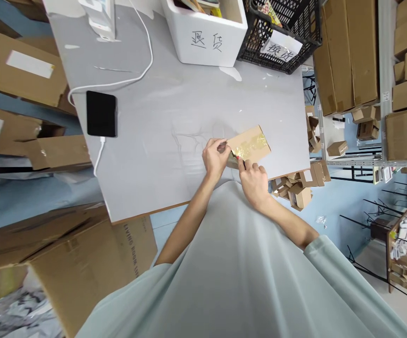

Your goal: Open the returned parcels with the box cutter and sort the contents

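A small flat cardboard box [251, 143] sealed with shiny clear tape lies on the grey table [175, 108], near its front right part. My left hand [215, 157] is curled on the box's near left end, fingers closed against it. My right hand [253, 180] sits just below the box, pinching a small red-and-black cutter [236, 156] whose tip touches the box's near edge.
A black phone [101, 113] on a white cable [133, 80] lies at the table's left. A white foam bin [207, 30] and a black crate [284, 33] stand at the far edge. Cardboard boxes [84, 263] surround the table; small cartons [297, 188] are piled on the floor at right.
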